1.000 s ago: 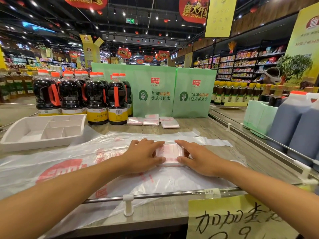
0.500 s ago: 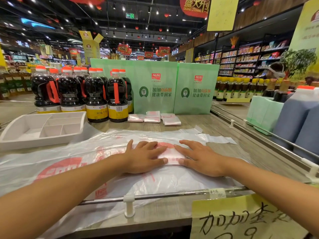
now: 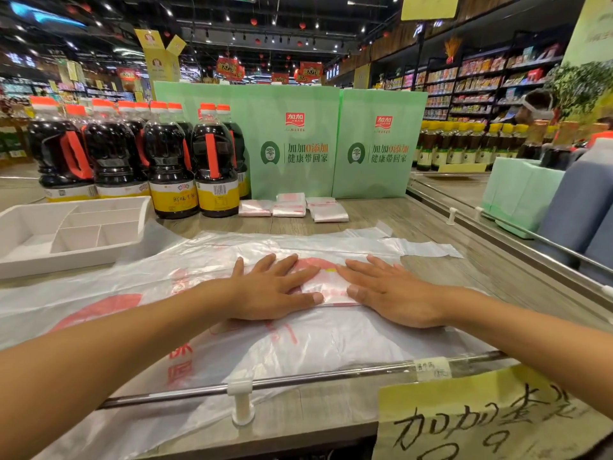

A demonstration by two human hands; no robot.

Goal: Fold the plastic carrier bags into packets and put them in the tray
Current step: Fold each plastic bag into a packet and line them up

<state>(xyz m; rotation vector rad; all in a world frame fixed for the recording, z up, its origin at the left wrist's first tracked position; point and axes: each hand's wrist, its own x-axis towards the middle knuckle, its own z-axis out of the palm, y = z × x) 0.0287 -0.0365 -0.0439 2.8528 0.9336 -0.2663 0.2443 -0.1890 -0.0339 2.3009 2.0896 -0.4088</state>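
Compared with a second ago, the left hand (image 3: 275,288) and right hand (image 3: 396,295) have slid from the edges of the folded packet (image 3: 326,283) onto its top. All fingers (image 3: 298,275) now lie straight and flat, pressing it down and gripping nothing. The packet sits between the hands on the unfolded bags (image 3: 331,343) spread over the surface (image 3: 374,210), so its creases seem nearly set and it probably goes next into the tray (image 3: 49,265), far left, where no packet shows, while three finished packets (image 3: 288,207) wait farther back.

Dark sauce bottles (image 3: 172,167) beside green boxes (image 3: 292,141)
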